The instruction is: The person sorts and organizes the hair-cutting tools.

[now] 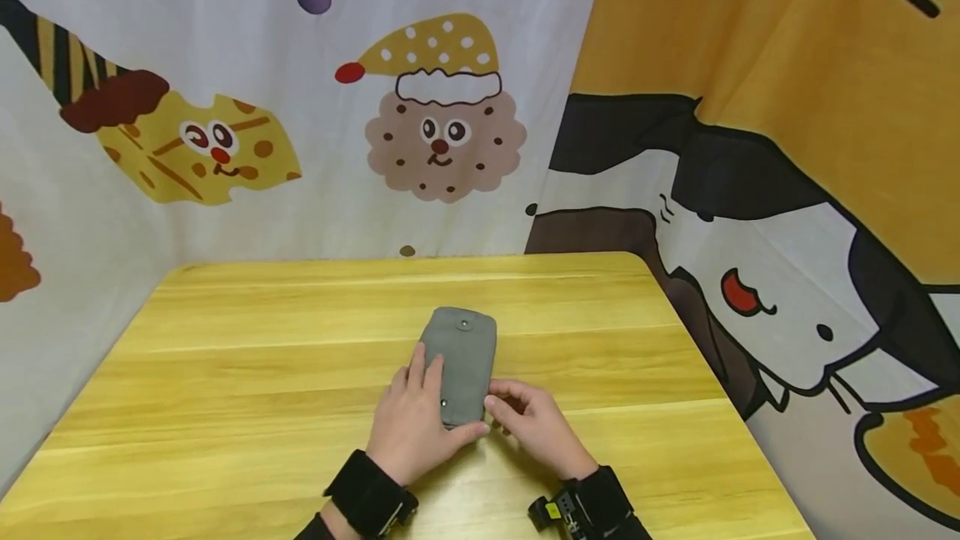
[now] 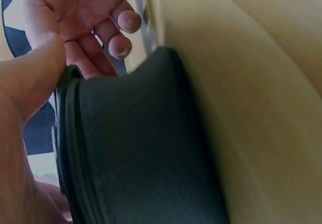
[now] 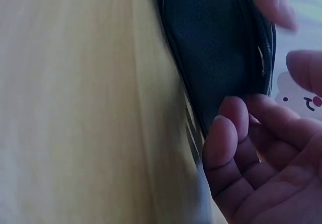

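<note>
A grey zippered pouch with two small snaps lies on the table in the head view. My left hand rests on its left side, fingers fairly straight on top and thumb along the near end. Beside the near right corner, my right hand has loosely bent fingers. The right wrist view shows those fingers touching the pouch's end below the zipper, with the thumb apart from them. In the left wrist view the pouch looks thick and dark. Any zipper pull cannot be made out.
The pouch lies on a wood-grain table with rounded far corners. Behind it hangs a pale curtain with cartoon prints, and an orange printed cloth hangs on the right. Black straps with cameras wrap both wrists.
</note>
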